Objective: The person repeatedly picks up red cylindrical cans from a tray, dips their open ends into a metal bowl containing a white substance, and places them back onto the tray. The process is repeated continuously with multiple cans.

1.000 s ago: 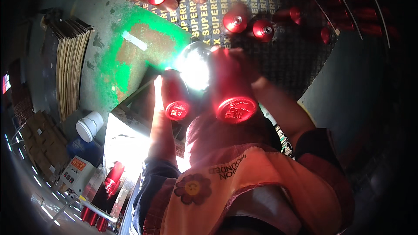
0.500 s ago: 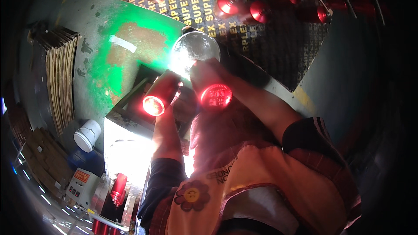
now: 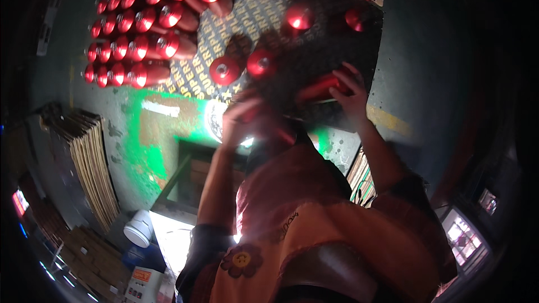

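My right hand [image 3: 351,92], out at the right, has its fingers wrapped round a red metal bottle [image 3: 319,91] that lies nearly sideways above a dark board. Blurred by motion, my left hand [image 3: 242,120] closes round another red bottle [image 3: 250,113] near the board's front edge, beside a glaring round lamp [image 3: 214,122]. Most of that bottle is hidden by the hand and the smear. Two red bottles, one at left [image 3: 224,70] and one at right [image 3: 261,64], stand upright on the board just beyond my left hand.
Rows of red bottles [image 3: 137,47] fill the left of the dark printed board [image 3: 247,19]. Two more stand toward its far right [image 3: 300,17]. Flattened cardboard [image 3: 92,163] is stacked at left, near a white bucket [image 3: 139,229]. A grey box with switches [image 3: 143,286] sits below.
My view has swung toward the board, showing many more bottles. My right hand has moved out to the right with its bottle, away from the lamp. The left hand remains near the lamp.
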Demonstrator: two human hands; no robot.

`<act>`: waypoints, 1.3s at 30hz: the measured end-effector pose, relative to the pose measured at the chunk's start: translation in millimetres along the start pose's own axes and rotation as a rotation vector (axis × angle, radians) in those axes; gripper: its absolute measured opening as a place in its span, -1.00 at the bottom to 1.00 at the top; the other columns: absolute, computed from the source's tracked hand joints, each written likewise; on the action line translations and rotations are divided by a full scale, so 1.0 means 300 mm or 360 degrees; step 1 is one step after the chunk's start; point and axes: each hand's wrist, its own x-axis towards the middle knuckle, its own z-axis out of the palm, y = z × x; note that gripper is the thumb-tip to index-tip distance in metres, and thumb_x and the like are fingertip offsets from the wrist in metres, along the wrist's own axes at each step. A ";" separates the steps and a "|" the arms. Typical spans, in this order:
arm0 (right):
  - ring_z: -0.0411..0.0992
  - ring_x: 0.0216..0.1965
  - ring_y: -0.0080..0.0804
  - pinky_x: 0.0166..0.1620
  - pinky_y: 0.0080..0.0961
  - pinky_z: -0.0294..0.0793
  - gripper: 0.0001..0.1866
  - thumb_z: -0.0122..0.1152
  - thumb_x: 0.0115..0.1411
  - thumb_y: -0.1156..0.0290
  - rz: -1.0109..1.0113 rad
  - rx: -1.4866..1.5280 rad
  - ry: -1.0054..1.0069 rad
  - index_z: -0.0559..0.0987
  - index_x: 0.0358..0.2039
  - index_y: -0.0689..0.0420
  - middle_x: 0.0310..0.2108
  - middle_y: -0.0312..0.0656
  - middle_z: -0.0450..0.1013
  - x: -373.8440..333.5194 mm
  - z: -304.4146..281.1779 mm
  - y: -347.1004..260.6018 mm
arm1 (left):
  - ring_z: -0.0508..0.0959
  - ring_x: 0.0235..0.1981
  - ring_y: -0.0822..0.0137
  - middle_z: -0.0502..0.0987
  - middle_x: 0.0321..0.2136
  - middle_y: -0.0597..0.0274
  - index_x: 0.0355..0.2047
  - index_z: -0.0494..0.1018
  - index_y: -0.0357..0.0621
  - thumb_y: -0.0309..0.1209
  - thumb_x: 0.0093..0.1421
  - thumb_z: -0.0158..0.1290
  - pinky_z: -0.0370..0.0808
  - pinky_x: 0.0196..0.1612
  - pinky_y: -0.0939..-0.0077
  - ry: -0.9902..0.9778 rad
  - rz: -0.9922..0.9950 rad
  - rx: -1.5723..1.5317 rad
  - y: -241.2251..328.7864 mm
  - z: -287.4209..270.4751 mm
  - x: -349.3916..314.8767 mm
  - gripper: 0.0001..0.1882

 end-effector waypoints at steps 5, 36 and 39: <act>0.21 0.23 -0.02 0.21 -0.16 0.28 -0.51 0.51 -0.20 0.49 -0.0161 -0.0511 0.0374 0.74 -0.19 -0.26 0.24 -0.16 0.27 0.048 0.087 0.155 | 0.39 0.13 0.01 0.48 0.03 0.23 -0.43 0.70 0.15 -0.43 -0.22 0.40 0.44 0.09 0.18 0.0135 0.0954 0.1135 -0.053 0.356 0.258 -0.74; 0.20 0.22 0.03 0.27 -0.21 0.25 -0.49 0.42 -0.01 0.34 -0.0263 -0.0145 0.0214 0.61 -0.01 -0.35 0.20 -0.02 0.26 1.288 0.364 0.092 | 0.39 0.08 0.12 0.39 0.11 0.42 -0.30 0.68 0.34 -0.36 -0.10 0.36 0.50 0.05 0.23 0.0950 0.0301 0.1640 0.150 -0.215 1.029 -0.70; 0.26 0.19 -0.14 0.25 -0.31 0.24 -0.54 0.38 0.04 0.41 -0.0597 0.0143 0.0314 0.61 0.01 -0.11 0.09 -0.09 0.37 1.179 0.170 0.025 | 0.43 0.10 0.13 0.44 0.09 0.27 -0.20 0.69 0.18 -0.39 -0.10 0.41 0.43 0.13 0.33 0.0985 0.0597 0.1159 0.270 -0.240 0.843 -0.63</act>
